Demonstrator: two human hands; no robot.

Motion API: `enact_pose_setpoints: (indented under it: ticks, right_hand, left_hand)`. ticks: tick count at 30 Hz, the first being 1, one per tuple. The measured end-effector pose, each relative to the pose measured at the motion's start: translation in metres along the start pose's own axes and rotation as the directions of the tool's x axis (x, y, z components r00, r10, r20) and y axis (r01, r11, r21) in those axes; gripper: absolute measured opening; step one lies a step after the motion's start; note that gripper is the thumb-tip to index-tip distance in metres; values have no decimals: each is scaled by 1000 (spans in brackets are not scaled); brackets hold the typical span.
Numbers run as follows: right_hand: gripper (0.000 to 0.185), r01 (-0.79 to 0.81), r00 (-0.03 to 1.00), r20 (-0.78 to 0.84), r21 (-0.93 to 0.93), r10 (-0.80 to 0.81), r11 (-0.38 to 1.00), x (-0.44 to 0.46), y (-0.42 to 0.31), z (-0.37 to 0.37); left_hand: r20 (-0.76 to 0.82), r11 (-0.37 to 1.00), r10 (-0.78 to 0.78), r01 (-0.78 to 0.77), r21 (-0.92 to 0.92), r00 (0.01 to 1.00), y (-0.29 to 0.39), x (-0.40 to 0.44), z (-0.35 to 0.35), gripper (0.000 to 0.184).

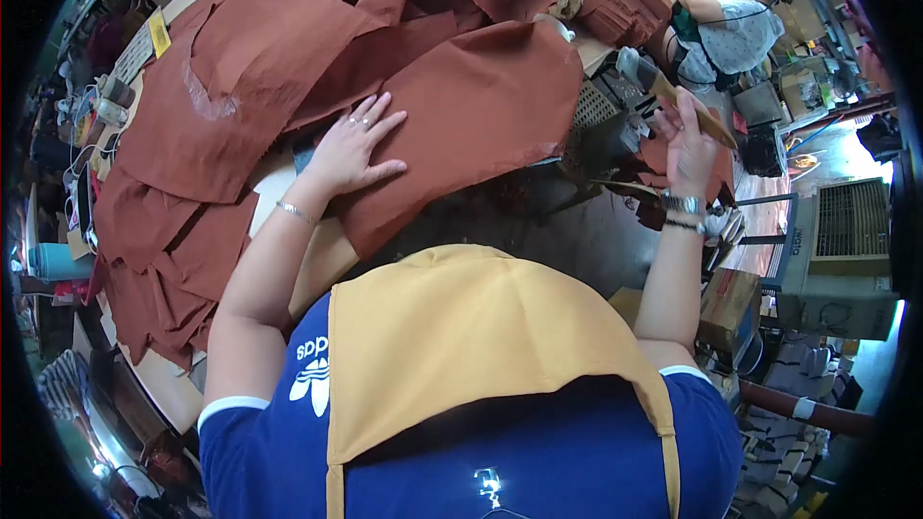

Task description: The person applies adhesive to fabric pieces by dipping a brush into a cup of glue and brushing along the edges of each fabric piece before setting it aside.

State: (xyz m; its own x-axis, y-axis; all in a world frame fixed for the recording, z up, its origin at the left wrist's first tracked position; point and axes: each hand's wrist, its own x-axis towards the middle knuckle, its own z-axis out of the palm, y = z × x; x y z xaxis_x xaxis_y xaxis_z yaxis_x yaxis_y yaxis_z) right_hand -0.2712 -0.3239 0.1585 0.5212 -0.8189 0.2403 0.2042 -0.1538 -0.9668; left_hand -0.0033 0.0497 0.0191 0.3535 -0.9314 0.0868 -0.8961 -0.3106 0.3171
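Rust-brown panel [481,106] lies at 12 o'clock from the centre of the view, its broad face up and its pointed lower end reaching towards 8 o'clock, over a pale work surface [178,394]. The left hand [354,152], at 10 o'clock, rests palm down on the panel's left part, fingers straight and spread, gripping nothing; a ring and a thin bracelet show on it. The right hand [687,149], at 2 o'clock, is raised well apart from the panel, its fingers closed around a flat tan tool [717,127] whose exact kind I cannot tell. Two bands circle that wrist.

A heap of matching brown pieces [231,86] spreads from 8 o'clock round to 12, overlapping and creased, some with shiny pale smears. Farther out at 2 o'clock, another person [735,38] in a pale patterned top sits turned towards the heap. A cardboard box [731,306] stands between 3 and 4 o'clock, near a grey machine [846,240] at 3. The wearer's yellow apron [471,327] fills 6 o'clock, over a blue shirt [423,461].
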Motion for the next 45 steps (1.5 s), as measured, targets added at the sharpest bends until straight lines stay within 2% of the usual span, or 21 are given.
enact_pose_setpoints:
  ticks: [2,3,4,5,7,8,10,12,14,18,19,22,23,27,31,34,35,38,40,42,45]
  right_hand:
    - [20,-52,997,56,-10,52,999,-31,-13,3]
    - [19,-97,991,88,-88,105,991,-51,-14,17]
    - [17,-51,981,164,-272,99,961,-68,-9,30]
    - [14,72,946,317,-415,70,907,-81,0,42]
    - [13,386,832,547,-447,-95,807,-124,33,85]
    - [12,419,770,626,-344,-127,840,-132,44,94]
    - [11,558,709,687,-405,-162,725,-135,45,90]
    - [11,551,735,664,-469,-135,690,-128,34,77]
    - [10,577,750,651,-556,-118,598,-124,21,70]
    - [11,560,698,694,-374,-178,739,-135,27,116]
    - [13,545,677,721,-361,-144,756,-139,36,122]
    - [10,547,660,749,-428,-56,720,-135,28,107]
    - [9,562,669,743,-527,25,638,-132,21,98]
    - [8,599,670,728,-416,-144,685,-136,15,119]
    - [9,584,606,784,-325,-134,744,-143,34,139]
    - [10,614,607,794,-487,22,621,-130,18,115]
    - [11,596,626,780,-497,23,631,-131,17,113]
    - [11,571,597,793,-315,-121,758,-136,17,143]
    - [13,585,522,846,-262,-110,767,-140,34,155]
    - [12,576,499,866,-294,-43,763,-137,26,146]
    - [13,628,526,851,-393,6,672,-127,10,129]
  left_hand:
    - [2,1000,10,-10,8,1000,-2,5,1,82]
    - [-2,1000,20,-20,13,1000,-3,7,1,82]
    - [-7,999,30,-30,19,1000,-4,9,1,82]
    - [-25,999,42,-42,31,999,-6,11,4,82]
    - [-46,997,68,-66,39,997,-10,16,7,82]
    - [-57,996,77,-75,41,995,-10,19,9,82]
    - [-54,995,93,-91,36,994,-11,21,8,82]
    - [-65,993,108,-104,60,992,-14,23,12,82]
    - [-35,995,88,-86,51,995,-12,23,9,81]
    - [-6,996,82,-82,29,997,-12,25,6,80]
    - [-31,994,102,-101,30,994,-13,25,8,80]
    - [-52,994,106,-104,30,993,-15,26,11,80]
    - [-55,994,107,-105,35,993,-15,27,11,80]
    - [-46,992,123,-122,38,991,-17,31,15,81]
    - [-58,990,133,-130,48,989,-19,37,16,82]
    - [-80,984,176,-175,24,981,-23,40,17,82]
    - [-64,984,176,-174,30,982,-24,41,18,81]
    - [-26,982,187,-186,29,982,-22,49,15,79]
    - [-19,980,201,-201,12,979,-24,53,14,79]
    - [-17,975,221,-221,13,975,-26,55,13,79]
    - [-10,972,237,-237,10,972,-28,63,12,79]
